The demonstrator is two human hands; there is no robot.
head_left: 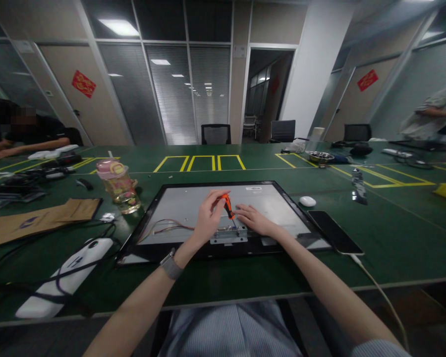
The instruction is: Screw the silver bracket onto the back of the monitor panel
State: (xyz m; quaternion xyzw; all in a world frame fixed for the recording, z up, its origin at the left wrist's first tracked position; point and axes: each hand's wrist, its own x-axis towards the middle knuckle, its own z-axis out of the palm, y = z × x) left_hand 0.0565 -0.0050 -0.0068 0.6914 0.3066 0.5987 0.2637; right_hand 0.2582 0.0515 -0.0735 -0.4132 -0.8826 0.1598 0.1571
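Observation:
My left hand [210, 212] grips an orange and black screwdriver [228, 206] by its handle. The shaft points down at a metal bracket [230, 235] near the front edge of a flat screen panel [278, 210], which lies with its grey metal back up. Close beside the shaft, my right hand [256, 220] rests on the panel with its fingers stretched out, holding nothing that I can see. Whether its fingertips touch the bracket is unclear. Thin coloured wires [171, 226] run over the panel's left part to the bracket. The screwdriver's tip is hard to make out.
Left of the panel stand a pink-lidded bottle [121, 186], a paper bag [44, 218] and a white power strip [69, 277] with black cables. On the right lie a phone [335, 232] on a cable and a white earbud case [307, 201]. Other people are at both far sides.

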